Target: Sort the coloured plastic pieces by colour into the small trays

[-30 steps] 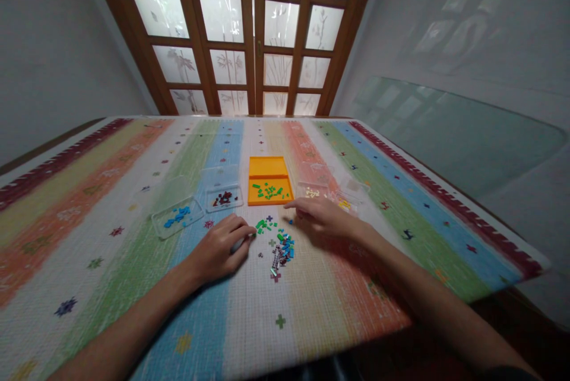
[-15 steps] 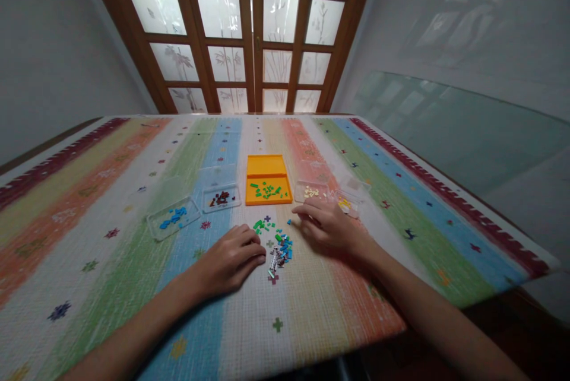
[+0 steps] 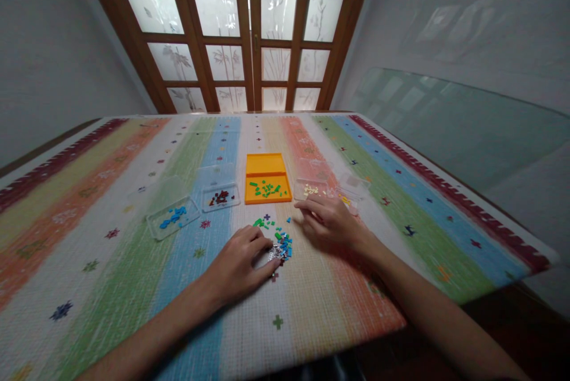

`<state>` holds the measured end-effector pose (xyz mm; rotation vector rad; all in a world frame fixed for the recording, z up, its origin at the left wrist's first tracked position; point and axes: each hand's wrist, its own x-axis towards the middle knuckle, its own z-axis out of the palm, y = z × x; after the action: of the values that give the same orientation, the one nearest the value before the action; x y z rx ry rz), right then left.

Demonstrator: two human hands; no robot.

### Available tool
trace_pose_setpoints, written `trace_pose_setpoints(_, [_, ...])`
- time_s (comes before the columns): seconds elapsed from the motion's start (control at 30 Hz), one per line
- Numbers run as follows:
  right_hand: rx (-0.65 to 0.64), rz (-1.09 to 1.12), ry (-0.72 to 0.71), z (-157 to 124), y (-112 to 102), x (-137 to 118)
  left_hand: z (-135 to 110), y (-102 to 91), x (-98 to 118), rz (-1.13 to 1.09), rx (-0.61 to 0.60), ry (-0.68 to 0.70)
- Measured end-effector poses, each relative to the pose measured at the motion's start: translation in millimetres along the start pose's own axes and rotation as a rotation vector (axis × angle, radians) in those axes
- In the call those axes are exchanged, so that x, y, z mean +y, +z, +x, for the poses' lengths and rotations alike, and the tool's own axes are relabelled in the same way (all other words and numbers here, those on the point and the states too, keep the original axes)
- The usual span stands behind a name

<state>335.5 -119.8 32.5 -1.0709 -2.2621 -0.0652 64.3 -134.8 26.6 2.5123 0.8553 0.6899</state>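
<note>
My left hand [image 3: 244, 257] is at the left side of a loose pile of small toy bricks [image 3: 285, 244], thumb and fingers apart around some grey pieces [image 3: 274, 251]. Blue and green bricks lie just beyond its fingertips. My right hand [image 3: 327, 218] rests on the cloth right of the pile, fingers loosely stretched out and pointing left. One blue brick [image 3: 288, 220] lies near its fingertips. Behind it, partly covered by the hand, is a clear box of cream pieces [image 3: 310, 189]. An orange box [image 3: 268, 200] with green bricks stands open beyond the pile.
To the left stand a clear box of blue bricks [image 3: 154, 231] and a clear box of dark red-brown bricks [image 3: 221, 208]. Another clear box with yellow pieces [image 3: 344, 198] sits partly behind my right hand. A striped cloth [image 3: 111, 274] covers the table.
My left hand has moved right to the grey pieces, and its thumb has spread away from the fingers. My right hand has shifted only slightly.
</note>
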Motion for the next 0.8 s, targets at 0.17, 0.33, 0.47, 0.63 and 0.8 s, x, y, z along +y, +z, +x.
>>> trace_pose_setpoints(0.17, [-0.019, 0.001, 0.013, -1.3, -1.4, 0.5, -2.5, -5.6, -8.4, -0.024, -0.02, 0.012])
trace_pose_setpoints(0.33, [-0.03, -0.003, 0.031, -1.2, -0.5, -0.8, -5.4, -11.0, -15.2, -0.024, 0.002, 0.023])
trace_pose_setpoints(0.47, [-0.038, -0.015, 0.033, -0.4, -0.4, -4.9, -5.8, -8.8, -14.1, 0.039, 0.015, 0.019])
trace_pose_setpoints(0.63, [-0.042, -0.024, 0.042, 0.0, -2.0, -7.6, -4.8, -5.8, -16.9, 0.078, -0.005, 0.054])
trace_pose_setpoints(0.8, [-0.038, -0.013, 0.045, -0.6, -0.8, -5.5, -5.7, -3.2, -22.8, 0.037, 0.016, 0.076])
